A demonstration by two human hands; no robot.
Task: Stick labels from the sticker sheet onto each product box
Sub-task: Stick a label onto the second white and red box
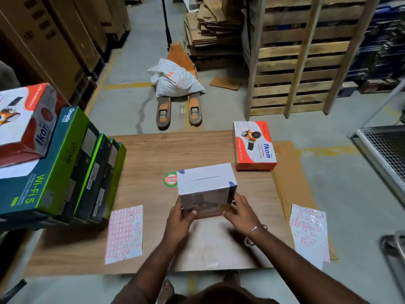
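- A single wide-angle view is given, taken from the person's head.
- The scene is looked at forward and steeply down, over a wooden table top (153, 154) close below.
- Both forearms are seen entering from the bottom edge.
- Beyond the table's far edge, the warehouse floor (135, 62) and a pallet jack (177, 106) are taken in.
- Straight lines are bent towards the frame edges.

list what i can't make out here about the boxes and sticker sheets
Head view only:
- White box: near face blurred and partly covered by left hand and right hand; no telling if it is labelled.
- Left sticker sheet and right sticker sheet: any print too small.
- Green boxes: cut off by the left edge, fine print blurred.
- Ikon box: small text unreadable.
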